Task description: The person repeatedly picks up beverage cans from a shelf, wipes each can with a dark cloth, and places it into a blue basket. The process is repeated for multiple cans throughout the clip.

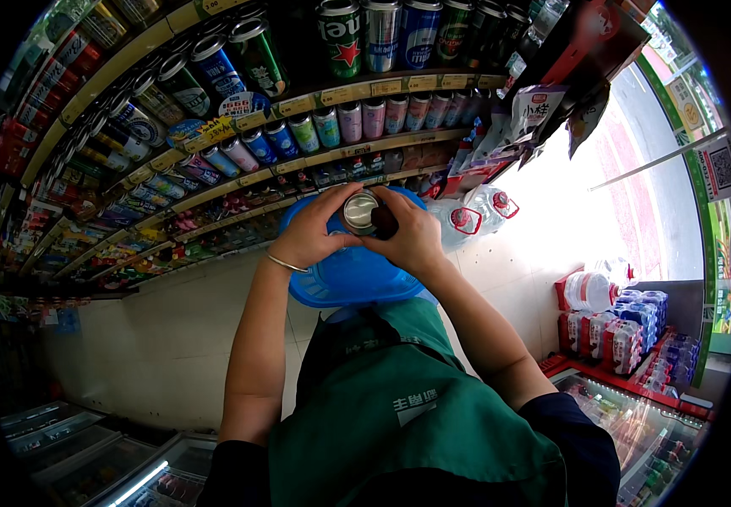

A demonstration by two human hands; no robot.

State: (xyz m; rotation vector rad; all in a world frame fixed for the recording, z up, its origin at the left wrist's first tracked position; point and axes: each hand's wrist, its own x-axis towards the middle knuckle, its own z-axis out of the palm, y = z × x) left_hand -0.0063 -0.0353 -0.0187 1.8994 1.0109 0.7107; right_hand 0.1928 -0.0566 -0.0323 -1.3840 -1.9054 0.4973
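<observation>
My left hand (311, 237) curls around the side of a drinks can (359, 211), whose silver lid faces up at me. A thin bangle circles that wrist. Pressed against the can is a small dark, rounded object (385, 222), which I cannot identify. My right hand (413, 231) wraps it from the right, thumb below and fingers above. Both hands are over a blue plastic basket (321, 291) in front of my green apron (403, 380). The hands and can hide part of the basket's inside.
Shelves of drinks cans (264, 57) with a price rail (314, 101) curve across the front and left. Large water bottles (460, 218) stand right of the basket. Bottle packs (612, 336) are stacked at right, by the bright doorway. Glass-topped freezers (631, 412) are nearby.
</observation>
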